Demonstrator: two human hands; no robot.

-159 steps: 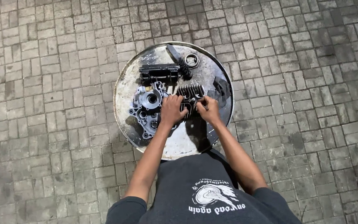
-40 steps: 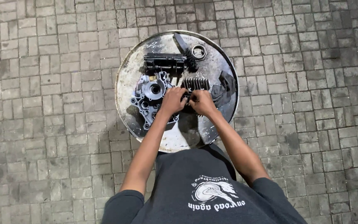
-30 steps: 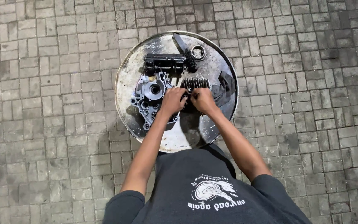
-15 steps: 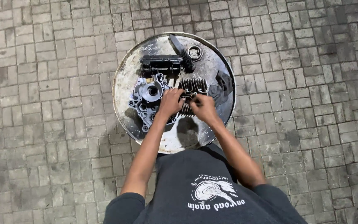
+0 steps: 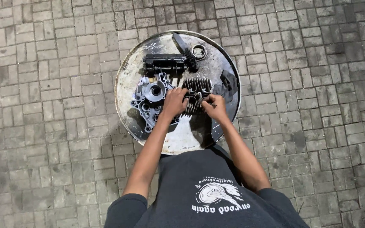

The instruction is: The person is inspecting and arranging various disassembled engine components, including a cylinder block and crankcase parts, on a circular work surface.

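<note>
A dark finned engine cylinder (image 5: 196, 89) lies in the middle of a round, stained metal pan (image 5: 127, 90) on brick paving. My left hand (image 5: 174, 102) grips the cylinder's left side. My right hand (image 5: 215, 108) is closed at its right lower edge, fingers pinched against the fins; whether a small tool is in it I cannot make out. A grey engine crankcase half (image 5: 148, 101) rests just left of my left hand.
Farther back in the pan lie a black oblong engine part (image 5: 164, 64), a ring-shaped part (image 5: 199, 51) and a dark strip (image 5: 180, 41). A dark rag-like piece (image 5: 229, 84) sits at the pan's right side. Grey brick paving (image 5: 55, 126) surrounds the pan.
Both hands have stayed on the finned cylinder throughout. Only small shifts of the hands and of my view show between the frames.
</note>
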